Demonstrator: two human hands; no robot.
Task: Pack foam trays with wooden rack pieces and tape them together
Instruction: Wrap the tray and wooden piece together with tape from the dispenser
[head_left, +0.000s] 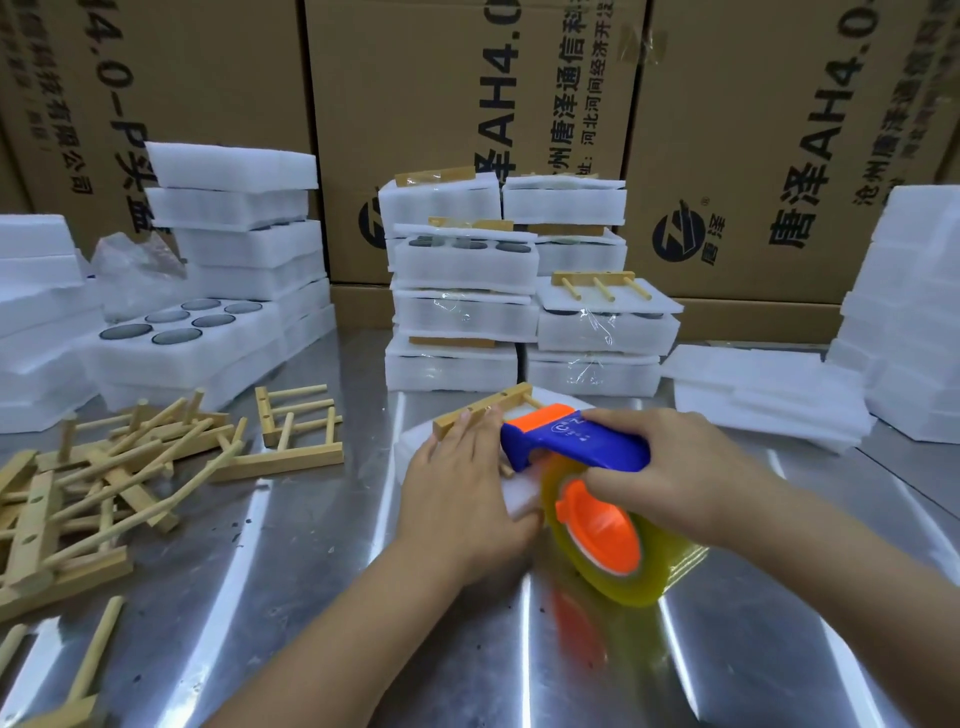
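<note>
Head view, the only one: tape dispenser (587, 441) sits gripped in the right hand (670, 467), fingers curled over its blue handle and the yellowish roll (670, 566). It's at the near right edge of the foam tray (519, 499), mid-way across the steel table (311, 597), while the left hand (462, 499) lies flat, fingers together, pressing the wooden rack piece (483, 409) down on top. Danger, I'd say, is soft foam skidding on that slick metal, or the rack twisting if the pull outruns the pressing hand, leaving tape wrinkled or off-line.
</note>
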